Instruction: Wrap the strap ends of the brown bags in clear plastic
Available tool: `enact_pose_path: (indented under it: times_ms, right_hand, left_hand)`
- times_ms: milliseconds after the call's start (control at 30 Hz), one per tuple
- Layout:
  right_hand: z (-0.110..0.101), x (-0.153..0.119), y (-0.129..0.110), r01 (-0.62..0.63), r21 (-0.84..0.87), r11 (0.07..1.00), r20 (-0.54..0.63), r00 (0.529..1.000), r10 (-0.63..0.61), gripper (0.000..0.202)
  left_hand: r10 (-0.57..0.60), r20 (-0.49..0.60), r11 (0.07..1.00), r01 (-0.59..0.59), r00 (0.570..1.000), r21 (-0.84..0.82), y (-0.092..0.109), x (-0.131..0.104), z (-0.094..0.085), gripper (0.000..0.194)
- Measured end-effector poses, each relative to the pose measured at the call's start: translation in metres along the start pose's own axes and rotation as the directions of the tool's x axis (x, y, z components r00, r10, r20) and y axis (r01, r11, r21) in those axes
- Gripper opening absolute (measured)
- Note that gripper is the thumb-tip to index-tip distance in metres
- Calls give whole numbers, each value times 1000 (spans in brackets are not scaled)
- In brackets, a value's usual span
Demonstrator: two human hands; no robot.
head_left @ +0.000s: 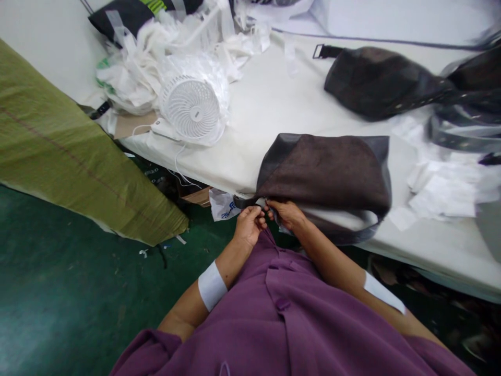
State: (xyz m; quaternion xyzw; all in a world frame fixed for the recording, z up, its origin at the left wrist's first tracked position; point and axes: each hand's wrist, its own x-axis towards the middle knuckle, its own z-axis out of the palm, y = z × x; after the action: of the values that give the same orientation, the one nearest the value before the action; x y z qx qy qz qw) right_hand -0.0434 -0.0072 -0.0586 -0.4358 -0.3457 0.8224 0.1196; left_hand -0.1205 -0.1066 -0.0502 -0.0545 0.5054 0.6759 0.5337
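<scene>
Both hands pinch a small white tag at the near edge of the brown bag (329,172), which lies on the tabletop (270,104). The left hand (249,225) and right hand (285,213) should probably pull gently and keep fingers close together.

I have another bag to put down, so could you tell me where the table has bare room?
The widest bare patch of the table lies between the white fan, the far dark bag and the brown bag held at the near edge. The far-left plastic heap and the right-hand paper scraps are crowded.
</scene>
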Motion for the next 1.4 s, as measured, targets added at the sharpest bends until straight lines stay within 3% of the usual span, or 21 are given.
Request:
enact_pose_path:
  times_ms: [100,200,500,700,800,933,1000,1067,1233,1333,1400]
  right_hand:
    - [-2,0,1,17,28,999,-20,1000,-16,9]
    - [-2,-1,2,40,47,998,6,999,-40,10]
    - [-1,-6,10,227,33,973,0,974,-227,20]
    - [-1,-11,18,216,36,976,-18,976,-215,29]
    - [1,-14,22,209,123,970,-39,978,-206,35]
    - [6,-17,24,195,193,962,-74,980,-184,38]
    - [8,-18,25,197,225,954,-86,980,-182,37]
    - [9,-17,26,204,250,946,-83,978,-189,35]
    - [9,-14,25,104,294,950,-46,994,-95,26]
    - [7,-14,21,11,296,955,-66,998,9,17]
    - [8,-14,19,-54,337,940,-51,996,75,11]
  left_hand:
    - [149,-95,972,-128,984,199,7,-4,4,25]
    - [232,-113,926,-184,966,328,12,-4,7,25]
    - [151,-42,977,-143,988,156,19,-6,21,18]
    - [223,-36,923,-199,974,330,17,-6,36,16]
    - [284,-9,837,-244,959,490,15,-2,36,14]
    - [356,121,594,-324,927,736,15,4,32,11]
    - [380,188,476,-365,906,800,18,4,31,8]
    - [389,216,442,-388,895,809,22,2,32,5]
    - [380,156,646,-382,912,661,19,-15,21,11]
    - [419,-9,762,-346,908,548,0,-18,4,9]
    - [283,-131,878,-202,950,435,-15,-13,-5,11]
